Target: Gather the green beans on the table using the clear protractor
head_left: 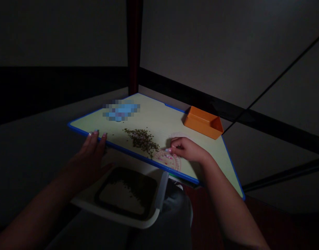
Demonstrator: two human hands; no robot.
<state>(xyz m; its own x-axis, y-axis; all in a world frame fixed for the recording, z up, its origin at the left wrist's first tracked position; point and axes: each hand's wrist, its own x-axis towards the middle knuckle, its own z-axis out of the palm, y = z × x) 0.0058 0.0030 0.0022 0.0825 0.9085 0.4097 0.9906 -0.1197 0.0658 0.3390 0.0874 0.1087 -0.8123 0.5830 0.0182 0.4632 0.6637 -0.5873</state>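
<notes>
Left hand open, fingers spread, tips resting on the board's near edge; palm clear of the surface. Placed like this, it looks to be steadying the board. Holds nothing.

Right hand curled, thumb and forefinger drawn close, tips low over the right end of the seeds. Whether a pinch of grains is held cannot be told; the fingers hide it.

Seeds: small dark grains in a long loose heap mid-board, a few strays around it. Under the right hand's tips lies a clear disc with pink markings, touching the heap's end.

Board: pale, blue-edged, seemingly propped across the lap. Below its near edge sits a white tray, dark-lined, pale centre, specks inside, within easy reach of both hands. Orange bin at the board's far right edge, away from the heap. Blue object, blurred, far left.
</notes>
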